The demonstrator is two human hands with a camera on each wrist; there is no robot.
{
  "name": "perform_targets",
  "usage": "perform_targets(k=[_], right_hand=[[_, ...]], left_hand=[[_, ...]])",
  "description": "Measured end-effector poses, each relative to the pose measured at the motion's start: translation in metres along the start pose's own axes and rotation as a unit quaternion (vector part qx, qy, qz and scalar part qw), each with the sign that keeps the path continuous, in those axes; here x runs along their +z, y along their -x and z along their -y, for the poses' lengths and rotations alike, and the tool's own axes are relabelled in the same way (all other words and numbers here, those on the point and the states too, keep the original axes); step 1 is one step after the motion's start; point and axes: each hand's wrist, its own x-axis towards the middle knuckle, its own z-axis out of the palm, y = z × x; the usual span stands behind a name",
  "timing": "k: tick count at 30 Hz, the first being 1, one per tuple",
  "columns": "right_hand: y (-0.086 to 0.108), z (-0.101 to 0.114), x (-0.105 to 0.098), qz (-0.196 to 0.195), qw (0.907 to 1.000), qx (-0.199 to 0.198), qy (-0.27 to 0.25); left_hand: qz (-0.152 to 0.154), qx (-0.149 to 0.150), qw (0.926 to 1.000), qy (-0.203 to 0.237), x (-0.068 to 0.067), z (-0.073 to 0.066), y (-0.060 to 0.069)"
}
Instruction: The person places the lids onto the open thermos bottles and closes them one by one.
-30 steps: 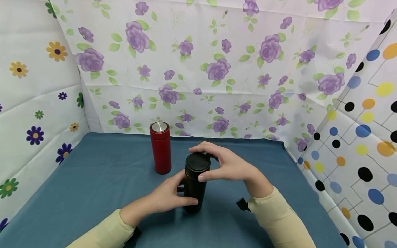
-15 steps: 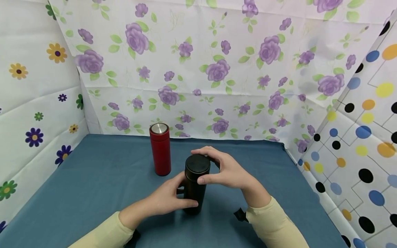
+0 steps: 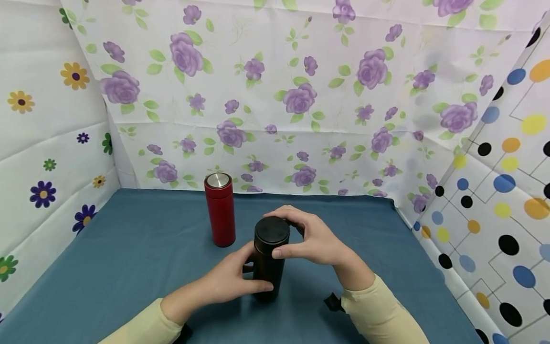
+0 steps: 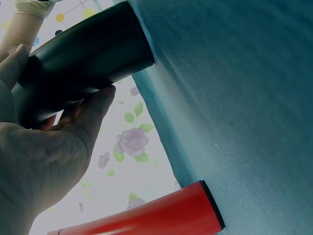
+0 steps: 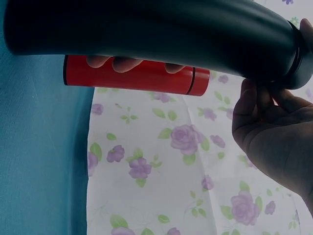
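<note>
Centrally, the black bottle (image 3: 266,266) stands upright on the blue cloth (image 3: 146,253), with both of the person's hands on it. The left hand (image 3: 227,277) grasps the body from the left side, its thumb laid across the near face, low down, and its fingers curved around the far side; several of those fingertips show past the bottle's edge in the right wrist view. The right hand (image 3: 312,240) grasps the upper end from the right, its thumb on the near side just below the lid (image 3: 272,230) and its fingers bent round behind. The lid sits on the bottle, and its flat, dark top shows between the hands.

Farther back and to the left, apart from both hands, a red bottle (image 3: 221,220) stands upright on the same cloth, with a silvery top. Pale yellow sleeves (image 3: 382,310) cover both forearms, and a small black piece (image 3: 333,302) juts out beside the right cuff. Behind the cloth hangs a white curtain (image 3: 262,112) with purple roses; a daisy-print sheet (image 3: 47,157) is at the left, a dotted one (image 3: 485,224) at the right.
</note>
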Motion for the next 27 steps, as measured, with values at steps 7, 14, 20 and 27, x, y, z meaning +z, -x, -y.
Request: perform_targets(k=[7,14,20,27], right_hand=[[-0.0016,0.0005,0.0021,-0.007,0.9998,-0.007,-0.017],[-0.0012,0.0016,0.0022,-0.011,0.999,-0.013,-0.041],[-0.001,0.0017,0.0012,-0.01,0.9994,-0.011,-0.03],[-0.0008,0.0048,0.0006,-0.004,0.9995,-0.011,-0.028]], left_hand=[[0.001,-0.005,1.0,0.007,0.0002,-0.0022,0.0014],[-0.002,-0.013,0.9999,0.007,0.001,-0.0019,0.0006],[-0.003,-0.012,0.9999,0.005,0.0013,-0.0012,0.0005],[-0.002,-0.011,0.9999,0.003,0.001,-0.0004,0.0005]])
